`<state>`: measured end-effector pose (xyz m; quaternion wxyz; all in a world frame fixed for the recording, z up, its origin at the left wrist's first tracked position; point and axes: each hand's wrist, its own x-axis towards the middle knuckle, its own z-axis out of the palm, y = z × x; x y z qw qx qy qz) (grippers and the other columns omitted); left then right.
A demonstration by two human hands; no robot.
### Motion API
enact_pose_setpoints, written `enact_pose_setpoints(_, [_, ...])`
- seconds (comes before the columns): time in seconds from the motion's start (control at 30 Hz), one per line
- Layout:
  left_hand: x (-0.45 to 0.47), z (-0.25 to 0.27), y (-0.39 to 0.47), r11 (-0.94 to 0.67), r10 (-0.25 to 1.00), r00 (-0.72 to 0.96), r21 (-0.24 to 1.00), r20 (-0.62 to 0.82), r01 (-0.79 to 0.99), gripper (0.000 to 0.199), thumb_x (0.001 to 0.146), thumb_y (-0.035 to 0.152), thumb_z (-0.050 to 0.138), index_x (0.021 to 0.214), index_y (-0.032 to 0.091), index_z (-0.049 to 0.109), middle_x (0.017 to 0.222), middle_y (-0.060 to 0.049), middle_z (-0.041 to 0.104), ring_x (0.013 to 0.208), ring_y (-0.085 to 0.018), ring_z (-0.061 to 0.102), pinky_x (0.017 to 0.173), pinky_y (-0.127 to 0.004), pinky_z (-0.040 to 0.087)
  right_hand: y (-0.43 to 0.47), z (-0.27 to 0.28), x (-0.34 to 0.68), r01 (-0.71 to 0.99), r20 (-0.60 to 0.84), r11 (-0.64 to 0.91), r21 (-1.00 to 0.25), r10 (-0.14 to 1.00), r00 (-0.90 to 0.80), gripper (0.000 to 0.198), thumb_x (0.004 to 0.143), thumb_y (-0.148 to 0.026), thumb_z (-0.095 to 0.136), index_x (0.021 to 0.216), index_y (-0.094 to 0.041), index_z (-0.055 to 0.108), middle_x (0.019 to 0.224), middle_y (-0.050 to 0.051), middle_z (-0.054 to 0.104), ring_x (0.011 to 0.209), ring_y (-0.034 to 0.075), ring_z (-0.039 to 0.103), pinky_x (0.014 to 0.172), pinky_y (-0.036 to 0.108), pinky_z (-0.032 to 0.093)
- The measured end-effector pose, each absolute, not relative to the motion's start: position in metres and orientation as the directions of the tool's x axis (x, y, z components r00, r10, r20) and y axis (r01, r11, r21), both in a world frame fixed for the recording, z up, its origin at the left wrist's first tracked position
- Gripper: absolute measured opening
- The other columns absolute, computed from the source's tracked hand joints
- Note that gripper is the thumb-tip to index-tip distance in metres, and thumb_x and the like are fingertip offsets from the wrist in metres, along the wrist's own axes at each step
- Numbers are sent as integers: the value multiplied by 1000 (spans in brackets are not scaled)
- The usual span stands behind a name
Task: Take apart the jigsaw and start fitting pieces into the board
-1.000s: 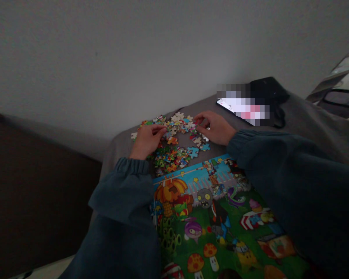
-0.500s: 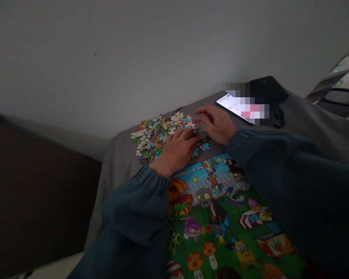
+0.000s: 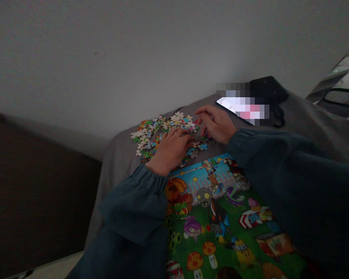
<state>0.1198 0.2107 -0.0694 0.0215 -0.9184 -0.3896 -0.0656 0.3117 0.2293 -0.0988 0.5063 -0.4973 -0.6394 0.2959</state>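
Observation:
Over the heap of loose jigsaw pieces (image 3: 147, 135), my left hand (image 3: 173, 149) lies palm down with its fingers apart, touching the pieces or just above them. My right hand (image 3: 216, 124) hovers at the right end of the heap, its fingers loosely bent and apart, with nothing visible in them. Several blue and dark pieces (image 3: 203, 147) lie between the two hands and below them. Nearer to me is a colourful picture sheet (image 3: 203, 228) with cartoon zombies, mushrooms and plants. What lies beneath my left palm is hidden.
A lit phone (image 3: 229, 106), partly blurred out, lies on the grey cloth (image 3: 308, 116) to the right. Behind it sits a black case (image 3: 269, 87) with a strap. A pale wall (image 3: 133, 58) rises behind the heap, and a dark brown panel (image 3: 37, 193) stands at left.
My left hand has slid a little to the left, away from my right hand, uncovering more pieces between them. My right hand has barely moved.

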Motion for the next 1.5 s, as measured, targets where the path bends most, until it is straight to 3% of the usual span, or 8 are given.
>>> enact_pose_setpoints(0.37, [116, -64, 228, -677, 718, 622, 105, 314, 729, 29, 102, 31, 44, 97, 16, 69, 106, -8, 69, 101, -22, 59, 94, -38, 45, 254, -111, 326, 494, 458, 312, -812, 864, 207, 22, 88, -17, 40, 99, -21, 59, 90, 6, 66, 85, 21, 62, 80, 40, 48])
enact_pose_setpoints(0.57, [101, -55, 236, -648, 755, 594, 176, 278, 741, 27, 100, 34, 48, 94, 20, 71, 95, -5, 71, 91, -20, 63, 85, -35, 48, 255, -112, 330, 569, 501, 293, -768, 829, 249, 28, 83, -12, 39, 98, -21, 60, 94, 8, 66, 93, 23, 62, 86, 42, 47])
enact_pose_setpoints(0.67, [90, -55, 241, -608, 792, 576, 169, 203, 776, 22, 97, 35, 53, 94, 24, 72, 90, -4, 72, 85, -20, 63, 83, -36, 50, 254, -110, 330, 592, 512, 314, -743, 836, 199, 30, 82, -11, 39, 101, -21, 60, 98, 8, 66, 95, 24, 62, 88, 43, 47])
enact_pose_setpoints(0.93, [71, -69, 256, -454, 855, 404, 92, 326, 886, 26, 96, 30, 53, 113, 22, 71, 112, -10, 65, 111, -27, 57, 101, -46, 44, 241, -104, 323, 749, 497, 355, -560, 867, -40, 33, 83, -13, 44, 107, -22, 65, 107, 10, 67, 106, 29, 58, 91, 50, 45])
enact_pose_setpoints(1.07, [73, -83, 257, -493, 849, 459, 80, 262, 866, 37, 98, 38, 50, 128, 22, 64, 128, -11, 61, 121, -27, 52, 106, -47, 40, 227, -100, 313, 799, 457, 487, -352, 834, -308, 34, 91, -24, 48, 119, -24, 66, 126, 9, 65, 123, 33, 50, 100, 56, 37])
enact_pose_setpoints(1.23, [76, -92, 257, -495, 843, 456, 79, 284, 865, 40, 96, 46, 53, 127, 23, 66, 137, -9, 58, 126, -28, 50, 109, -49, 36, 223, -106, 309, 829, 377, 484, -280, 850, -368, 45, 97, -33, 43, 140, -25, 53, 151, 8, 49, 139, 33, 37, 104, 56, 32])
enact_pose_setpoints(1.4, [81, -88, 255, -522, 819, 473, 79, 326, 849, 30, 94, 44, 57, 104, 22, 74, 122, -7, 67, 115, -25, 57, 105, -44, 40, 227, -110, 311, 824, 349, 508, -253, 842, -412, 39, 97, -33, 40, 129, -25, 62, 137, 8, 61, 130, 31, 47, 100, 52, 33])
enact_pose_setpoints(1.5, [85, -89, 251, -528, 818, 474, 96, 326, 844, 33, 94, 46, 56, 111, 22, 71, 123, -8, 66, 116, -26, 56, 104, -44, 42, 229, -108, 312, 833, 366, 478, -279, 855, -368, 32, 95, -32, 43, 112, -24, 69, 121, 8, 69, 118, 31, 54, 95, 50, 33])
